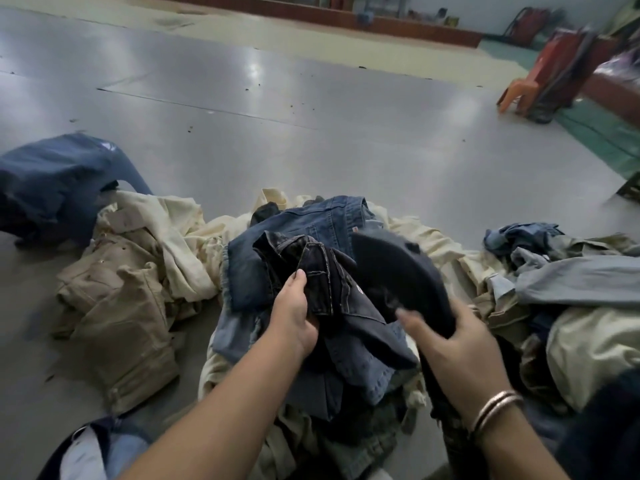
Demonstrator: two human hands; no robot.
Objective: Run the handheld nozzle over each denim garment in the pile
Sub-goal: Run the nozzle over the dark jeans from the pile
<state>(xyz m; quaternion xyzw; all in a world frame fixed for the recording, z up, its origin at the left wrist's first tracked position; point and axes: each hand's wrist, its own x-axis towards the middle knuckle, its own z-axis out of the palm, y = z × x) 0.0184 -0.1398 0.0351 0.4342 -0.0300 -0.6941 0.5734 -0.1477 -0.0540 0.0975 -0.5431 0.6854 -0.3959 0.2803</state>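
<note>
A pile of garments (311,237) lies on the floor in front of me, with dark denim on top and cream and khaki pieces around it. My left hand (294,315) grips a fold of a dark denim garment (332,282) at the pile's top. My right hand (457,341) grips a dark curved piece (401,275), blurred; I cannot tell whether it is cloth or a tool. Metal bangles sit on my right wrist. No hose shows.
A blue denim garment (59,181) lies apart at the left. Khaki trousers (117,306) spread left of the pile, light blue and grey pieces (571,275) to the right. Grey floor (277,126) stretches ahead. Orange chairs (550,74) stand at the far right.
</note>
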